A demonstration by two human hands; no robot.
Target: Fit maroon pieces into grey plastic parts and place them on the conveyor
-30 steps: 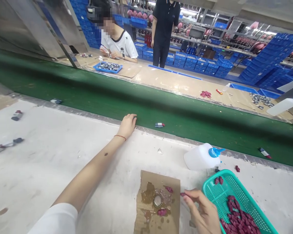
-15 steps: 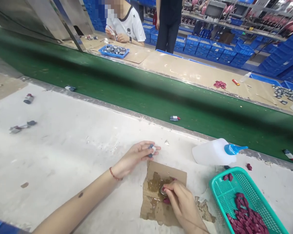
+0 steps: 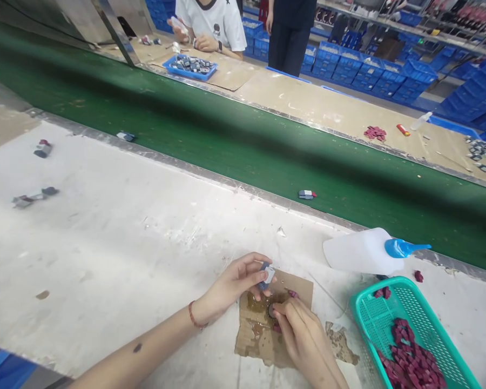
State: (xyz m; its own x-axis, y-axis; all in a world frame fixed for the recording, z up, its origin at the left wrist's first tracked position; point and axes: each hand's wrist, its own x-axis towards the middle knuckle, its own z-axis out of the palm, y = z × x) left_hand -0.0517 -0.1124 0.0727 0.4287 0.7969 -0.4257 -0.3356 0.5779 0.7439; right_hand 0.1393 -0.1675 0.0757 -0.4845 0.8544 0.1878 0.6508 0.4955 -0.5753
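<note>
Between the thumb and fingers of my left hand (image 3: 249, 278) is a small grey-blue and white piece (image 3: 267, 274), held over the top edge of a stained cardboard sheet (image 3: 303, 294). My right hand (image 3: 302, 329) is pinched at a small round dark object (image 3: 271, 310) on the wet patch of the cardboard; whether the fingers also hold a small part is hidden. A dark red piece (image 3: 293, 294) lies near the right knuckles. To the right, a green basket (image 3: 437, 329) contains many dark red pieces (image 3: 417, 362).
A white bottle with a blue nozzle (image 3: 362, 251) lies behind the basket. Beyond the white table (image 3: 105, 243) runs a green conveyor (image 3: 210, 146) carrying small assembled pieces. Across it, a person (image 3: 214, 27) sits by a blue tray (image 3: 190, 74); another person stands nearby.
My left hand has moved down and right with its piece, closer to my right hand. The view has shifted slightly, and pieces on the conveyor appear further right.
</note>
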